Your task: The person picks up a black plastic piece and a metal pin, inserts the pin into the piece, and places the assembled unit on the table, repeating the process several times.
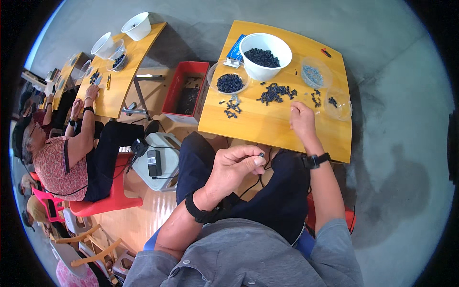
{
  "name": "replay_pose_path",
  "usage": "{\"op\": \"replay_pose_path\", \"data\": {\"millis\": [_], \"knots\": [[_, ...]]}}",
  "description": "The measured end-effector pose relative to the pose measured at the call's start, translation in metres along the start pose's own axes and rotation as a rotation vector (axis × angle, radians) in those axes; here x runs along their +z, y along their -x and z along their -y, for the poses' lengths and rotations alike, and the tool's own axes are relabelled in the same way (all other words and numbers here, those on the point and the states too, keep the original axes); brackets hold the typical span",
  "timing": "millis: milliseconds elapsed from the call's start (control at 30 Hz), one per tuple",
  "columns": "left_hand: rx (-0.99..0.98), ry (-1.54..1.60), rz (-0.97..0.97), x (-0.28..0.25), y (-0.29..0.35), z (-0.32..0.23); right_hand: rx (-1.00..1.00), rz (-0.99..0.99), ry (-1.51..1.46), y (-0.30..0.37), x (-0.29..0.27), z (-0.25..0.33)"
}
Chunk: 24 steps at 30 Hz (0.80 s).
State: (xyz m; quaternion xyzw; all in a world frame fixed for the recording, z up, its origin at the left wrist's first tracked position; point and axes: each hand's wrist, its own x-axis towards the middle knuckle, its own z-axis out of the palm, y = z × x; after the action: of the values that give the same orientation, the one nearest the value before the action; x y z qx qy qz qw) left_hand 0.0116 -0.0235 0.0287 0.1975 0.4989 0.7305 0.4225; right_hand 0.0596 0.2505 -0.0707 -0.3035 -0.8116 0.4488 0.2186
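My left hand (233, 168) is raised above my lap, thumb and fingers pinched on a small dark piece (261, 155). Over the near right part of the yellow table (258, 119) is my right hand (302, 120), its fingers curled closed; anything in them is hidden. Just beyond it lies a loose pile of small black parts (275, 93), with a smaller group of black parts (316, 99) to its right. A clear tub (338, 106) holding a few black pieces stands beside that group.
Farther back are a white bowl (265, 74) of black parts, a tub of black pieces (229, 83), a tub of small light pieces (313, 76) and a red-handled tool (326, 52). A red bin (184, 91) and grey stool (155, 160) stand left. Another person sits farther left.
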Motion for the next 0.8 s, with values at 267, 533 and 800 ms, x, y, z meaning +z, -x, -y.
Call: {"op": "replay_pose_path", "data": {"millis": [267, 533, 800], "knots": [[0.028, 0.016, -0.011, 0.003, 0.007, 0.0, 0.097, 0.17, -0.607, 0.079, -0.016, 0.122], [0.071, 0.011, 0.018, 0.005, 0.01, -0.002, -0.137, 0.273, -0.652, 0.123, -0.018, 0.154], [0.071, -0.012, 0.036, 0.005, 0.012, -0.006, -0.226, 0.296, -0.564, 0.126, -0.015, 0.157]]}}
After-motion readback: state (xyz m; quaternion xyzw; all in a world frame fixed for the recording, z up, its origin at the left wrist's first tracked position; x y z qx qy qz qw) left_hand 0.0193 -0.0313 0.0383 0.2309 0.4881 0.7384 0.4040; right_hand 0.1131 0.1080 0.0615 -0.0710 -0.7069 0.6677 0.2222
